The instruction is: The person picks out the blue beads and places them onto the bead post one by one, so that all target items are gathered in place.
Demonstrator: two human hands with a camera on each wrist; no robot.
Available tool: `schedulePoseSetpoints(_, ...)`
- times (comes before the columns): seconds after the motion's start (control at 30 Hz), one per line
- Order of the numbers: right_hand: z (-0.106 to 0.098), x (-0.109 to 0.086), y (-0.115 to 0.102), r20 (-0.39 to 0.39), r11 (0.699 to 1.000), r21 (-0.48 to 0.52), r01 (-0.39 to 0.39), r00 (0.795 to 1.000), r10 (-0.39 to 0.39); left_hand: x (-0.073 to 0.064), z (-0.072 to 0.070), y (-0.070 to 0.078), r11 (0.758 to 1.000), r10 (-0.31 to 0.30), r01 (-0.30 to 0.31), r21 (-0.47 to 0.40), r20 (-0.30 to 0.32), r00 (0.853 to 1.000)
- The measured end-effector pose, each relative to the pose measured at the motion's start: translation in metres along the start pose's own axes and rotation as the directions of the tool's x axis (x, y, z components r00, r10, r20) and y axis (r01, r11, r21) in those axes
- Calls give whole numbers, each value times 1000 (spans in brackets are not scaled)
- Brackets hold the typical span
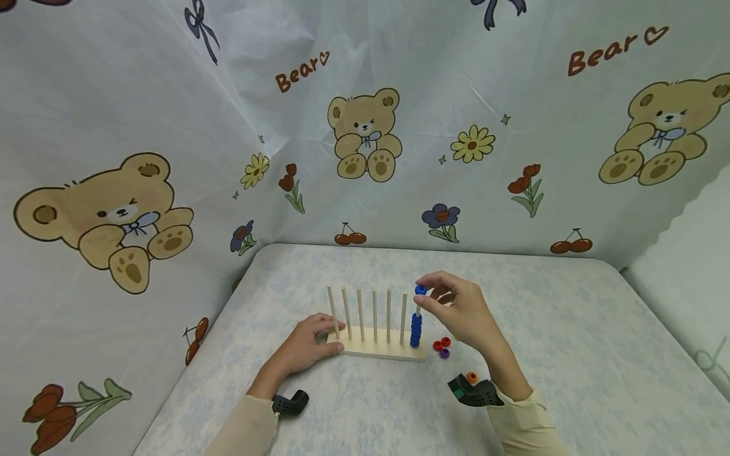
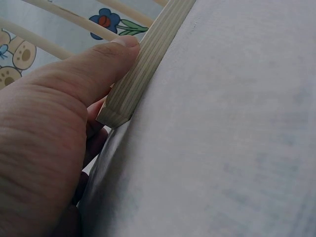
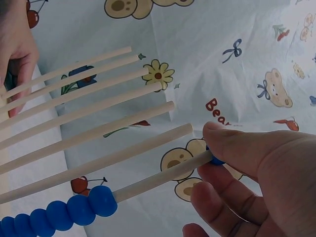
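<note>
A wooden peg rack (image 1: 379,348) with a row of several upright pegs stands on the table. My left hand (image 1: 305,345) grips its left end, the thumb along the front edge and the fingers behind. In the left wrist view the thumb presses the base (image 2: 143,74). My right hand (image 1: 461,309) pinches a blue bead (image 1: 421,290) between thumb and fingers at the tip of the rightmost peg. The right wrist view shows that bead (image 3: 217,159) mostly hidden by the hand. Lower on the same peg sits a stack of blue beads (image 1: 416,330); the other pegs are bare.
Two red beads (image 1: 446,342) and a purple bead (image 1: 445,353) lie just right of the rack. An orange bead (image 1: 472,377) lies closer, beside the right wrist camera (image 1: 473,391). Behind the table (image 1: 547,316) hangs a bear-print cloth (image 1: 410,209).
</note>
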State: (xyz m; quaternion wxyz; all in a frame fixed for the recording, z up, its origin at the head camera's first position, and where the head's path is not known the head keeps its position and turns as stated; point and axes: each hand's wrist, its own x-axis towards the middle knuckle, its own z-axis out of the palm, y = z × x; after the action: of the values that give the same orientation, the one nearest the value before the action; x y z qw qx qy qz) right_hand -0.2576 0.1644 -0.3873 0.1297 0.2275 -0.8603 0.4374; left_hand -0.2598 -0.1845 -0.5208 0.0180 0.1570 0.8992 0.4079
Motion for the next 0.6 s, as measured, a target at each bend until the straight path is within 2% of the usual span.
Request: schedulePoseSetpoints(0.6, 0, 0, -1, 21, 1000, -24, -11, 1000, 11, 1, 1, -4, 1000, 13, -13, 4, -4, 1000)
